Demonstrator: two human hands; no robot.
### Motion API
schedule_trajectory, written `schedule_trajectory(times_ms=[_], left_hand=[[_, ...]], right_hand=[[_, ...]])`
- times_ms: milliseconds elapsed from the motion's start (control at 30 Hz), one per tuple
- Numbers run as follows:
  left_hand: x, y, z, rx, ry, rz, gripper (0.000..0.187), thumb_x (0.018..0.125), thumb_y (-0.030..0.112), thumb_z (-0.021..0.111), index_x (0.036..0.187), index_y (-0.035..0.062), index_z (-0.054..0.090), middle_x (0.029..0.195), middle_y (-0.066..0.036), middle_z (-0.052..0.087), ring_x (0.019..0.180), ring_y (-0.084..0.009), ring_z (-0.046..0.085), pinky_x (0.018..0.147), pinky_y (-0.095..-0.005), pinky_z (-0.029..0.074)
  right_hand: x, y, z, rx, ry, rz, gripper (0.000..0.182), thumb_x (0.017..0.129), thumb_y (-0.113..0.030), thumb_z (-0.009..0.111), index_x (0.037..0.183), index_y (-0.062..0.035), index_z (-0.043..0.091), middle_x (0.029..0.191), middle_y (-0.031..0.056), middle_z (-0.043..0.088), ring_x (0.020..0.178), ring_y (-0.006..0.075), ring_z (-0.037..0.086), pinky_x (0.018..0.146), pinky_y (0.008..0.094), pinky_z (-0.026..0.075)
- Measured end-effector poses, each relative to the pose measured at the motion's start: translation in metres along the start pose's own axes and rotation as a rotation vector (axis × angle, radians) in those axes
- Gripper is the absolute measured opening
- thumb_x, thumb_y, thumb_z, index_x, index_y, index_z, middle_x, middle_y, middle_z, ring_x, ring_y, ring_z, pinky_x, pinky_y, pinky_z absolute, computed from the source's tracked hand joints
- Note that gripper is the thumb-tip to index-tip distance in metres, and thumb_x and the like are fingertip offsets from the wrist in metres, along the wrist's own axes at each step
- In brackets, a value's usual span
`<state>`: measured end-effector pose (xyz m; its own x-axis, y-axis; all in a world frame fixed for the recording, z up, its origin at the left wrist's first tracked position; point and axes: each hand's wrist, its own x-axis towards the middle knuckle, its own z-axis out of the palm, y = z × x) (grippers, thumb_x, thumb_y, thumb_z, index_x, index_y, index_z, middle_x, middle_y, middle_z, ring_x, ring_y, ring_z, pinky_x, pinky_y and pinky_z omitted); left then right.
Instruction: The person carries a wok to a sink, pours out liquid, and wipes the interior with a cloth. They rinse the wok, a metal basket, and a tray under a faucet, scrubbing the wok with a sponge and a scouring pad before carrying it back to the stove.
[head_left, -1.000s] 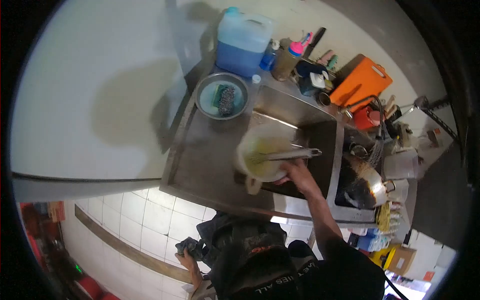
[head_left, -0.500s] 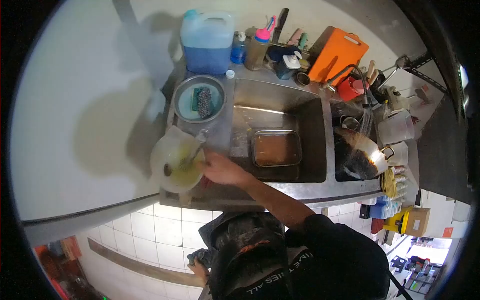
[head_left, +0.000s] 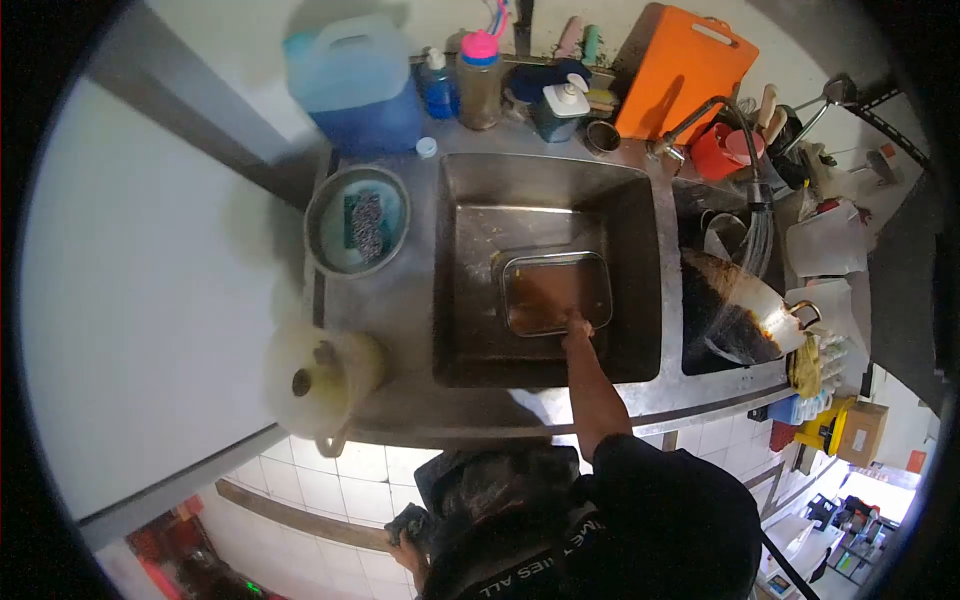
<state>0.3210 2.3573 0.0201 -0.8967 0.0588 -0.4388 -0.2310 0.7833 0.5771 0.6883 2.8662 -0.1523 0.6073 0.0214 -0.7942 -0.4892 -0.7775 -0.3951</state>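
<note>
Down in the sink, a clear-walled rectangular dish holds murky brown water. My right hand is at the dish's near rim, fingers drawn together over the edge; the fingertips are partly blurred. Low on the left, beside my body, my left hand is closed around a crumpled dark cloth. On the counter's left end stands a whitish plastic jug with yellowish contents and a dark round spot on top. Behind the jug, a round metal bowl of bluish water contains a steel-wool scrubber and a green sponge.
A blue-liquid canister, a pink-capped bottle and a pump bottle line the back. An orange cutting board leans beside the faucet. A scorched pan fills the right basin.
My right hand has moved from the jug rightward into the sink, to the dish. The jug appears turned, showing its dark spot more to the left. My view has shifted slightly.
</note>
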Motion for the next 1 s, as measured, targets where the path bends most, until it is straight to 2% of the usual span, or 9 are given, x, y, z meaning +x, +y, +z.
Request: schedule_trajectory(times_ms=[67, 100, 200, 300, 667, 700, 767, 867, 1000], left_hand=[[-0.003, -0.008, 0.001, 0.048, 0.095, -0.024, 0.05, 0.079, 0.026, 0.069, 0.11, -0.0095, 0.052, 0.103, -0.025, 0.062, 0.09, -0.0337, 0.062, 0.081, -0.0405, 0.053], [-0.008, -0.01, -0.006, 0.119, 0.032, -0.012, 0.049, 0.08, 0.027, 0.068, 0.108, -0.0085, 0.051, 0.101, -0.025, 0.061, 0.087, -0.0335, 0.061, 0.079, -0.0419, 0.052], [-0.035, 0.006, -0.009, 0.173, -0.001, -0.063, 0.044, 0.079, 0.028, 0.067, 0.101, -0.0051, 0.047, 0.094, -0.024, 0.06, 0.083, -0.0323, 0.058, 0.074, -0.0453, 0.049], [-0.053, 0.004, -0.014, 0.498, -0.057, -0.019, 0.044, 0.08, 0.028, 0.066, 0.102, -0.0047, 0.047, 0.094, -0.023, 0.06, 0.084, -0.0329, 0.059, 0.075, -0.0438, 0.049], [-0.082, 0.004, -0.001, 0.369, -0.049, -0.049, 0.044, 0.08, 0.028, 0.066, 0.103, -0.005, 0.047, 0.095, -0.023, 0.061, 0.084, -0.0327, 0.059, 0.077, -0.0429, 0.049], [-0.082, 0.003, 0.001, 0.338, -0.053, -0.047, 0.044, 0.08, 0.028, 0.066, 0.103, -0.0051, 0.047, 0.095, -0.023, 0.061, 0.085, -0.0327, 0.059, 0.077, -0.0428, 0.049], [-0.08, 0.003, 0.006, 0.268, -0.051, -0.036, 0.044, 0.08, 0.028, 0.066, 0.103, -0.0051, 0.047, 0.095, -0.022, 0.061, 0.085, -0.0326, 0.059, 0.077, -0.0427, 0.049], [-0.066, -0.019, 0.009, 0.304, -0.01, 0.011, 0.049, 0.081, 0.028, 0.066, 0.11, -0.0074, 0.049, 0.098, -0.023, 0.061, 0.088, -0.0325, 0.06, 0.08, -0.0413, 0.05], [-0.044, -0.039, 0.022, 0.015, -0.096, -0.003, 0.054, 0.083, 0.025, 0.065, 0.122, -0.0095, 0.047, 0.106, -0.022, 0.061, 0.091, -0.031, 0.061, 0.082, -0.0385, 0.051]], right_hand=[[0.038, 0.018, -0.02, -0.564, -0.096, -0.362, 0.045, 0.083, -0.03, 0.069, 0.121, -0.0087, 0.059, 0.12, 0.0148, 0.058, 0.111, 0.0269, 0.055, 0.088, 0.0441, 0.047], [0.052, 0.031, -0.025, -0.569, -0.104, -0.351, 0.045, 0.083, -0.03, 0.069, 0.121, -0.0087, 0.059, 0.12, 0.0148, 0.058, 0.111, 0.0269, 0.055, 0.088, 0.0441, 0.047], [0.087, 0.057, -0.02, -1.078, -0.285, -0.877, 0.055, 0.086, -0.029, 0.067, 0.129, 0.0008, 0.052, 0.125, 0.0174, 0.057, 0.112, 0.0276, 0.054, 0.094, 0.0416, 0.044], [0.113, 0.068, -0.016, -1.041, -0.289, -0.751, 0.057, 0.085, -0.029, 0.067, 0.13, 0.002, 0.05, 0.125, 0.0182, 0.058, 0.111, 0.0281, 0.055, 0.095, 0.0416, 0.044], [0.213, 0.062, 0.015, -0.096, -0.166, -0.203, 0.067, 0.085, -0.03, 0.068, 0.135, 0.006, 0.043, 0.123, 0.021, 0.06, 0.109, 0.03, 0.058, 0.098, 0.0415, 0.043], [0.21, 0.062, 0.017, -0.103, -0.167, -0.211, 0.067, 0.085, -0.03, 0.068, 0.135, 0.006, 0.043, 0.123, 0.021, 0.06, 0.109, 0.03, 0.058, 0.098, 0.0415, 0.043], [0.172, 0.046, 0.031, 0.169, 0.051, -0.996, 0.05, 0.081, -0.035, 0.068, 0.113, 0.0029, 0.06, 0.107, 0.0241, 0.066, 0.088, 0.0416, 0.063, 0.084, 0.0469, 0.051], [0.072, -0.024, 0.014, -0.268, 0.238, -0.805, 0.063, 0.081, -0.031, 0.068, 0.129, 0.0051, 0.048, 0.106, 0.0245, 0.067, 0.087, 0.0446, 0.064, 0.082, 0.0497, 0.051], [-0.007, -0.091, 0.003, -0.48, 0.124, -0.953, 0.078, 0.082, -0.029, 0.068, 0.141, 0.006, 0.032, 0.105, 0.0247, 0.067, 0.089, 0.0427, 0.065, 0.079, 0.0478, 0.053]])
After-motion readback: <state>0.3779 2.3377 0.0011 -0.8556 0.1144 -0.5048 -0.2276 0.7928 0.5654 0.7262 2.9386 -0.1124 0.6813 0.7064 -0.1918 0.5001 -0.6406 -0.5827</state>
